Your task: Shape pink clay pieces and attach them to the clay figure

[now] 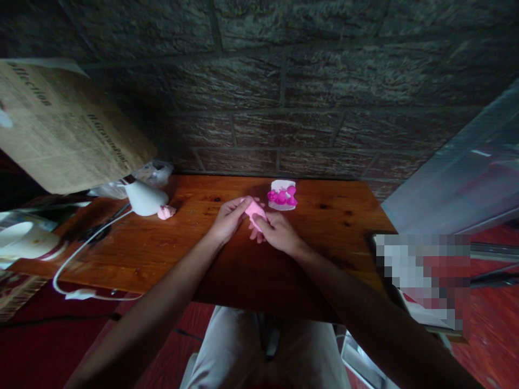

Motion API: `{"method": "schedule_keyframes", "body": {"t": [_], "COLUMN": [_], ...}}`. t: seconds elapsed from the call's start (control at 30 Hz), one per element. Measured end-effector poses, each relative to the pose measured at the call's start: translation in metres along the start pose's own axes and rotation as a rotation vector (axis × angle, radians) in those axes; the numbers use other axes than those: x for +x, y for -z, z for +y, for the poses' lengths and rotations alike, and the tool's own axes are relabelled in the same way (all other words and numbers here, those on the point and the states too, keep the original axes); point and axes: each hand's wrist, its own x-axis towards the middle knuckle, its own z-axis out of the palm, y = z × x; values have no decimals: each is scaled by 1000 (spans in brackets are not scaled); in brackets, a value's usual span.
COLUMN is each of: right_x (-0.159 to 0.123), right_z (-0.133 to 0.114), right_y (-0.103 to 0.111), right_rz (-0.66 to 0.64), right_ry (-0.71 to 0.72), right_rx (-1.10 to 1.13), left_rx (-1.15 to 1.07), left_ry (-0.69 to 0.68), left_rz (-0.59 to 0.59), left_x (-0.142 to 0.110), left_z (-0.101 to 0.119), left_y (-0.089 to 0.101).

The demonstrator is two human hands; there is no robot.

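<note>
A flattened pink piece of what looks like modelling clay [256,214] is held between my two hands above the wooden table [320,237]. My left hand [230,219] pinches its upper left end, thumb on top. Around its lower right end my right hand [279,231] is closed, with the thumb pressed on the surface and fingers underneath. Just beyond my hands lies a white piece [283,206] bearing magenta moulded shapes [283,195]; I cannot tell their exact kind. A smaller pale pink lump [165,212] rests by the lamp base.
At the left stands a lamp with a white base [145,199] and a newsprint-patterned shade [68,127]. Its white cord [65,265] hangs over the table edge. A paper cup [30,240] lies at far left. A brick-patterned wall [259,97] rises behind the table.
</note>
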Motion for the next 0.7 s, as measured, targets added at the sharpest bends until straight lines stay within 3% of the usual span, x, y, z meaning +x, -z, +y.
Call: {"method": "schedule_keyframes", "body": {"t": [0.13,0.4,0.57,0.7], "right_x": [0,-1,3,7], "right_z": [2,-3,2,5], "right_y": [-3,1,2,6], "right_rz": [55,13,39,73], "right_ry": [10,62,44,-13], "right_rx": [35,70,143,175], "left_rx": [36,60,19,114], "left_ry": [-50,-38,74,110], "left_rz": [9,-41,-86,-135], "left_x": [0,-3,-3,-4], "left_z": [1,1,-2,-7], "left_y": [1,0,-3,-4]}}
